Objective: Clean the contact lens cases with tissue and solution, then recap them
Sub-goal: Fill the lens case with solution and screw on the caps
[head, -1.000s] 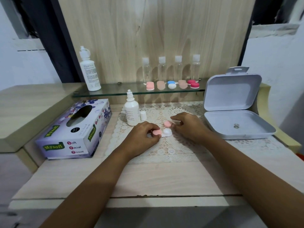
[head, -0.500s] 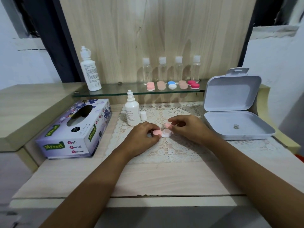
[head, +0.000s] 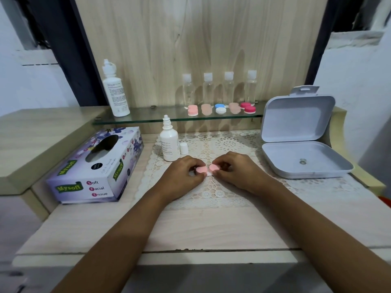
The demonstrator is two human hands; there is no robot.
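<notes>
Between the hands sits the contact lens case [head: 209,173], round matte pink caps on a white base. The left hand [head: 184,176] pinches the left cap [head: 201,169], the right hand [head: 237,172] the right cap [head: 214,167] (a second ago off its well). Beneath them is a lace mat [head: 211,199] on a pale wood-grain desk [head: 211,229]. A white solution bottle [head: 169,144] stands just beyond the left hand.

Six lens cases [head: 201,169]; four clear bottles [head: 187,90]; two white solution bottles [head: 116,92]; one tissue box [head: 95,166]; one grey box [head: 296,119].
</notes>
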